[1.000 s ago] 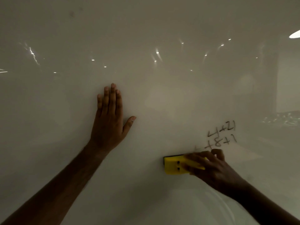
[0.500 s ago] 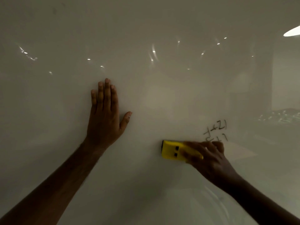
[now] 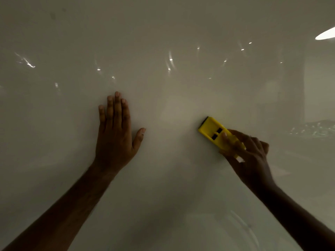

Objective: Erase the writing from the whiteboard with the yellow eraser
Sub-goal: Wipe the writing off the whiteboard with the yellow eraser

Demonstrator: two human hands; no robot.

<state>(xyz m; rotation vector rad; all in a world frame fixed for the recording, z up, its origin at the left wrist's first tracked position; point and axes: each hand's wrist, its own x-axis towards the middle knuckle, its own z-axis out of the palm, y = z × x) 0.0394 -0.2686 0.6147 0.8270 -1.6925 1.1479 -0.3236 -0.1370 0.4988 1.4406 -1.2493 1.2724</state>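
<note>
A glossy whiteboard (image 3: 172, 29) fills the whole head view. My right hand (image 3: 252, 160) grips the yellow eraser (image 3: 213, 132) by its lower right end, and the eraser lies tilted against the board, its free end pointing up and left. Two dark slots show on its back. No writing shows on the board; whatever is under the eraser and my hand is hidden. My left hand (image 3: 116, 138) rests flat on the board left of centre, fingers together and pointing up, thumb spread to the right.
Small light reflections (image 3: 170, 59) dot the board's upper half, and a bright lamp reflection (image 3: 325, 34) sits at the upper right. A dim reflected room shape (image 3: 315, 127) shows at the right edge.
My right hand has swept the eraser up and to the right over the handwritten sums, which no longer show. The eraser has turned from level to tilted. My left hand stays flat on the board.
</note>
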